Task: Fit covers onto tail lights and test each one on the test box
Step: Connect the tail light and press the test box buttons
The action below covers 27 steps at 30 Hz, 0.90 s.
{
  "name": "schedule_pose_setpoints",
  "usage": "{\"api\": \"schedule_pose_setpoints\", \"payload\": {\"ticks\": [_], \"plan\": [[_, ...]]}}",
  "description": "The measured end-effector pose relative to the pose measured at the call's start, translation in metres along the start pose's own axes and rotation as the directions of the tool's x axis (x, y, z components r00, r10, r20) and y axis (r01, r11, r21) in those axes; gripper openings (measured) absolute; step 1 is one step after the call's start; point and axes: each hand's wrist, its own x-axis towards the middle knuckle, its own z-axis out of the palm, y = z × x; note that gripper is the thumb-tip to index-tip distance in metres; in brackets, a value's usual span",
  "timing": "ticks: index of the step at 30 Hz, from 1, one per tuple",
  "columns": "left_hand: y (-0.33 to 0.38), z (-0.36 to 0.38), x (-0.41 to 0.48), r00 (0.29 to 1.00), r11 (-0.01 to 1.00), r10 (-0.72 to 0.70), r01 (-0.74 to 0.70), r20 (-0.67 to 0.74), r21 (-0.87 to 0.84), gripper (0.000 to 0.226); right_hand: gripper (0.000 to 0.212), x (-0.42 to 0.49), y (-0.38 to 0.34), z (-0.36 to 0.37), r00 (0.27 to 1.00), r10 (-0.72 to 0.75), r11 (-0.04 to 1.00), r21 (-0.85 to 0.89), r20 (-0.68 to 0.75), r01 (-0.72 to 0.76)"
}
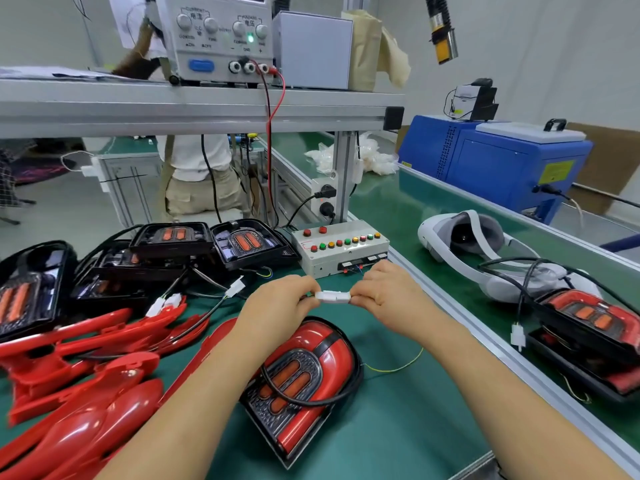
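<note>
A tail light with a red cover (304, 379) lies on the green mat in front of me, its black cable looped over its face. Above it, my left hand (277, 306) and my right hand (388, 292) each pinch one end of a joined pair of white connectors (333, 296). The grey test box (341, 249) with coloured buttons stands just behind my hands, thin wires running from its front sockets toward my right hand.
Uncovered black tail lights (242, 244) are stacked at the back left, loose red covers (86, 368) piled at the left. Covered lights (588, 327) and a white headset (464, 237) lie on the conveyor at right. A power supply (214, 36) sits on the shelf above.
</note>
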Motion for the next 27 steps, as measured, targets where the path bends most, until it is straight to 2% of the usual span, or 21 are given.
{"api": "schedule_pose_setpoints", "payload": {"ticks": [7,13,20,27], "plan": [[0.007,0.007,0.000,0.998,0.994,0.012,-0.020,0.069,0.112,0.019,0.031,-0.002,-0.004,0.008,0.999,-0.026,0.999,-0.038,-0.024,0.025],[0.012,0.012,-0.003,0.994,0.992,0.048,-0.058,0.096,0.110,0.021,0.028,-0.011,-0.007,0.012,0.999,0.000,0.998,0.060,-0.036,0.002],[0.019,0.008,0.000,0.994,0.991,0.076,-0.084,0.080,0.105,0.022,0.017,-0.014,-0.007,0.012,0.990,0.126,0.961,0.255,-0.064,-0.106],[0.014,0.011,-0.005,0.995,0.996,0.068,-0.071,0.066,0.047,0.022,0.016,-0.012,-0.010,0.010,0.989,0.128,0.949,0.301,-0.080,-0.099]]}}
